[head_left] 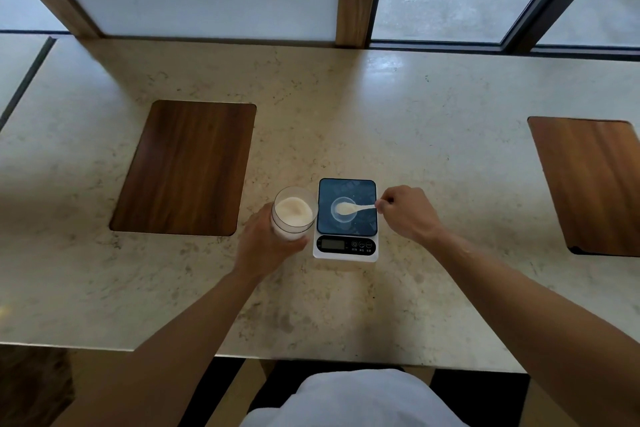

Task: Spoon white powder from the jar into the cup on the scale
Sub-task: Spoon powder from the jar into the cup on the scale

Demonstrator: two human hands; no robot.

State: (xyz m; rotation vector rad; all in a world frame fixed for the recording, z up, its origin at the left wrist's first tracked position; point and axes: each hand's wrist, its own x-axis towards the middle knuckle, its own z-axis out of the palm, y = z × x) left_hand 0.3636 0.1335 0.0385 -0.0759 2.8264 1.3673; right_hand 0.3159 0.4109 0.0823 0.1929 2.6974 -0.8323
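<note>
A clear jar (294,215) holding white powder stands on the stone table, just left of the scale. My left hand (263,246) wraps around the jar's near side. The white scale (346,251) has a dark weighing plate, and a small clear cup (343,217) sits in the plate's middle. My right hand (405,213) pinches the handle of a white spoon (353,207) from the right. The spoon's bowl, loaded with powder, lies over the cup's mouth.
A dark wooden board (187,166) lies on the table left of the jar. A second wooden board (595,184) lies at the far right edge. Frosted panels and a window frame run along the table's back edge.
</note>
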